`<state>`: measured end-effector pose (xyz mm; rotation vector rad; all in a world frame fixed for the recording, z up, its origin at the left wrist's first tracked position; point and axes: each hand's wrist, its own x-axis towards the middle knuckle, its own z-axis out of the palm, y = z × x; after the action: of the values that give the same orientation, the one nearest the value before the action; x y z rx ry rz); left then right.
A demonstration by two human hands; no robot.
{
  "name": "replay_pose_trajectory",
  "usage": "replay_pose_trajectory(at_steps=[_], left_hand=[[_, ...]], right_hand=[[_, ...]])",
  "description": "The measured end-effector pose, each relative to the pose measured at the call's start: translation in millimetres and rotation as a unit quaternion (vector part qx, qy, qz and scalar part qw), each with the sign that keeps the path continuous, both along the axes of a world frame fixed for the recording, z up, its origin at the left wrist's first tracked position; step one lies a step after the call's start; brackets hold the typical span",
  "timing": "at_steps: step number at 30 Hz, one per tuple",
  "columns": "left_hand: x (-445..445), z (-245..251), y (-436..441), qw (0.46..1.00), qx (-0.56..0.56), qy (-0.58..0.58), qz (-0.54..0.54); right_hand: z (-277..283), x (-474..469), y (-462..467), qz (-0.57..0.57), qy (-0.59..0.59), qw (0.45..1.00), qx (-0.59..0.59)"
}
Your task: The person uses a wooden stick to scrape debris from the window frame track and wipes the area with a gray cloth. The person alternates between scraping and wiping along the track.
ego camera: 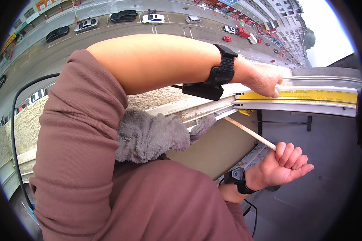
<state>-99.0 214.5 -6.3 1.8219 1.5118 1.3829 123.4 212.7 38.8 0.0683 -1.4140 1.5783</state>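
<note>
Reaching across from the left, my left hand (263,79) grips the upper edge of a white window sash frame (316,105) whose side bears a worn yellow strip (325,95). Below it, my right hand (285,167) is closed around a thin wooden stick (250,132). The stick's far end points up and left, close to the window track (196,112); whether it touches cannot be told. A crumpled grey cloth (152,134) lies over the track beside my left sleeve. A small yellow piece of material (246,112) shows under the sash's end.
Beyond the rough outer ledge (157,98), a street with parked cars (123,16) lies far below. A black cable (14,120) loops at the left. Indoors, a dark T-shaped tool (309,123) and floral fabric (255,155) lie lower down, past my raised knee.
</note>
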Motion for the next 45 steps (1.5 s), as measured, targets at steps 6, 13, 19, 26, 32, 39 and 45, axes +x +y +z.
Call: replay_pose_trajectory(at_steps=[6, 13, 19, 26, 32, 39, 45], left_hand=[[9.9, -14.1, 24.5, 0.997, 0.048, -0.050, -0.034], [7.6, -27.4, 40.6, 0.991, 0.060, -0.098, -0.072], [10.1, -38.6, 56.1, 0.971, 0.078, -0.174, -0.147], [5.6, -37.2, 64.7, 0.985, 0.077, -0.107, -0.111], [2.1, -32.6, 60.4, 0.987, 0.072, -0.089, -0.113], [8.3, -21.2, 46.9, 0.992, 0.083, -0.054, -0.082], [-3.2, -5.8, 23.3, 1.000, 0.018, -0.002, -0.006]], right_hand=[[-2.1, 13.9, -19.7, -0.003, 0.012, 0.999, 0.033], [4.3, 17.1, -38.1, -0.033, -0.004, 0.988, 0.153], [-5.8, 14.4, -46.2, -0.041, -0.016, 0.988, 0.151], [-18.9, 6.5, -55.0, -0.022, -0.039, 0.981, 0.190], [-18.3, -0.4, -66.1, -0.034, -0.018, 0.958, 0.285], [-26.5, -38.0, -64.6, -0.007, -0.176, 0.811, 0.557], [-54.9, -75.6, -51.4, 0.010, -0.199, 0.762, 0.616]])
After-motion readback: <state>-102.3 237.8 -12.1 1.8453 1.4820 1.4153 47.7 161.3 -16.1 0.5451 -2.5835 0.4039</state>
